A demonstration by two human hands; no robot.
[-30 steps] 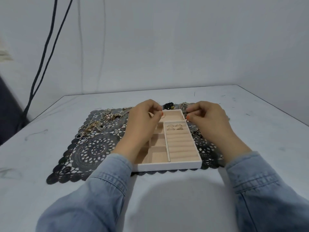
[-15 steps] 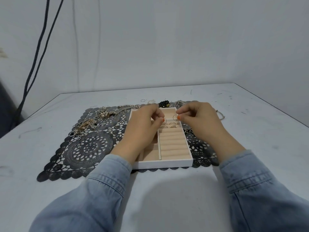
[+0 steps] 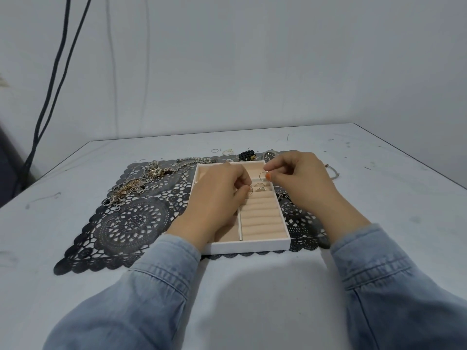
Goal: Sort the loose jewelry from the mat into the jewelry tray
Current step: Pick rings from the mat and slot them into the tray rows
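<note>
A white jewelry tray [image 3: 249, 246] with beige padded slots sits on a black lace mat [image 3: 131, 223]. Over its left half, my left hand [image 3: 217, 200] pinches a thin ring [image 3: 250, 190] just above the ring rolls. My right hand [image 3: 299, 180] hovers over the tray's far right corner and pinches a second thin ring [image 3: 262, 176]. Two rings [image 3: 260, 187] stand in the top ring slots. A tangle of chains and rings [image 3: 134, 185] lies on the mat's left side.
A black bead cluster [image 3: 246, 155], a watch [image 3: 270, 155] and small hoops [image 3: 226, 151] lie beyond the tray's far edge. A bangle [image 3: 333, 173] rests right of my right hand. Dark cables [image 3: 58, 79] hang along the wall at left. The white table [image 3: 252, 286] extends in front.
Both hands have lowered toward the ring rolls while each keeps pinching its ring. The camera view has shifted slightly, and the tray looks closer to centre.
</note>
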